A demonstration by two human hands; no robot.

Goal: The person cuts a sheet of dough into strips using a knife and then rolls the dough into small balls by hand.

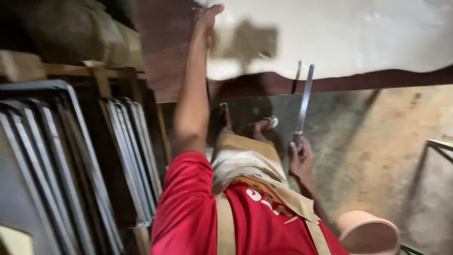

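Here the right hand is clenched around the handle end of a long, flat metal blade, a straight grey strip that rises from the fist and points up toward the dark red board ahead. The grip sits low, just beside the person's tan apron, with the blade's tip near the board's wavy edge.

The left hand is stretched far forward on a straight arm, its fingers curled over the upper part of the same red board, next to a pale, whitish patch of surface; motion blur hides how firmly it holds.

Below the arms, a sandalled foot shows on the dusty concrete floor. The person wears a red shirt under the apron straps. At the left, a row of grey metal frames leans upright in a stack, with rough wooden slats above them. A round pinkish roll sits at the lower right.
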